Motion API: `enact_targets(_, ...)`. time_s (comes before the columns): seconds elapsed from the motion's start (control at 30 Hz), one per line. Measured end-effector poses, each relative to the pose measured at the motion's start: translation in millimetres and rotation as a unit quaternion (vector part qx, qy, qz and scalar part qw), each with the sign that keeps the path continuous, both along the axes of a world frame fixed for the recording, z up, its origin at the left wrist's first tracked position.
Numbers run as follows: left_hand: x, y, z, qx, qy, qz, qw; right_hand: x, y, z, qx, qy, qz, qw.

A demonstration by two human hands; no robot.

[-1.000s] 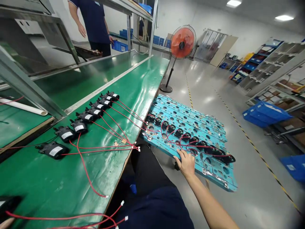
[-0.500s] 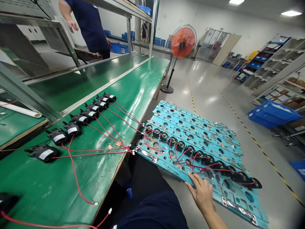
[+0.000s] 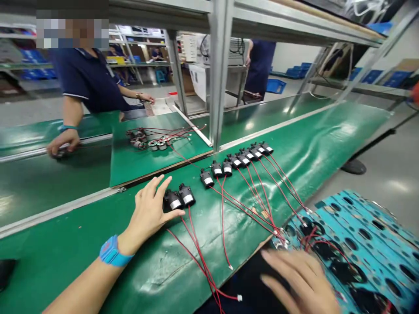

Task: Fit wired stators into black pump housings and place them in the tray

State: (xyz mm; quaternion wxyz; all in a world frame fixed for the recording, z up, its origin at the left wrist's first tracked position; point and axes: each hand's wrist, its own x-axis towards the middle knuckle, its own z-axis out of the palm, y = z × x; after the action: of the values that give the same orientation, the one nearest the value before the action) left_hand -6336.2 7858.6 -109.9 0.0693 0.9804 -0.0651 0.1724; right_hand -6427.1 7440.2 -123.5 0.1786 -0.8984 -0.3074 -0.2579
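Observation:
My left hand (image 3: 152,207), with a blue wristband (image 3: 116,252), is on the green bench top beside two black motor-like units (image 3: 186,195) with white labels and red wires. Its fingers are apart, the thumb reaching in front of the nearer unit; whether it touches is unclear. A third wire runs out from under that hand. Farther right stands a row of similar black units (image 3: 244,158), their red wires trailing to the bench edge. Blurred by motion, my right hand (image 3: 301,279) hovers by the edge with fingers spread. Beside it lies a blue perforated board (image 3: 363,235) carrying round black parts.
Across the bench a co-worker (image 3: 88,83) has one hand on a small dark object. Metal parts with wires (image 3: 157,141) lie on a green board there. An upright metal post (image 3: 218,78) and an overhead shelf frame the bench. Another person (image 3: 261,65) stands behind.
The view has swung left. My left hand has come into view beside the black units. My right hand has left the blue board's near edge and is now raised by the bench edge.

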Motion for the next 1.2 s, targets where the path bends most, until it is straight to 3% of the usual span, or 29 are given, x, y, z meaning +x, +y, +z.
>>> enact_targets(0.07,-12.7,12.2,5.5,-0.038,0.012,0.022,0.999,69.3,60.5,35.0,-0.017,0.079,0.128,0.988)
enact_targets(0.13,-25.3,26.8,7.7,-0.079,0.055,0.034,0.995,131.9,122.0,56.2,-0.031,0.124,0.219,0.967)
enact_targets(0.2,-35.0,39.0,6.4,-0.122,0.107,0.030,0.986,177.3,172.9,60.3,-0.062,0.183,0.273,0.942)
enact_targets(0.27,-40.6,46.0,3.4,-0.164,0.143,0.032,0.976,203.0,205.3,52.6,-0.100,0.248,0.300,0.916)
enact_targets(0.33,-42.1,48.2,0.6,-0.201,0.152,0.042,0.967,213.3,219.0,42.7,-0.121,0.291,0.307,0.898)
enact_targets(0.47,-39.8,46.5,-3.9,-0.256,0.139,0.043,0.956,210.6,219.8,35.6,-0.098,0.306,0.313,0.894)
enact_targets(0.57,-38.8,44.7,-6.3,-0.293,0.128,0.045,0.946,202.0,227.8,30.2,-0.075,0.234,0.319,0.915)
enact_targets(0.7,-38.3,44.0,-4.2,-0.355,0.122,0.058,0.925,192.9,255.3,7.3,-0.102,0.112,0.342,0.927)
enact_targets(0.8,-37.7,47.5,-1.2,-0.381,0.133,0.059,0.913,189.1,270.9,-8.0,-0.114,0.089,0.340,0.929)
enact_targets(0.9,-39.4,48.1,-3.6,-0.404,0.144,0.052,0.902,184.2,274.2,-10.7,-0.119,0.080,0.322,0.936)
enact_targets(1.03,-47.1,16.3,-9.8,-0.587,0.089,0.113,0.797,173.5,265.9,8.9,-0.077,0.087,0.262,0.958)
enact_targets(1.1,-52.6,-19.4,-6.0,-0.663,0.113,0.078,0.736,168.3,255.7,28.9,-0.035,0.076,0.232,0.969)
enact_targets(1.13,-55.4,-41.0,-1.5,-0.702,0.151,0.037,0.695,166.1,247.7,41.0,-0.014,0.064,0.220,0.973)
enact_targets(1.2,-60.9,-86.6,11.3,-0.773,0.251,-0.021,0.582,163.6,222.7,67.6,0.028,0.036,0.196,0.980)
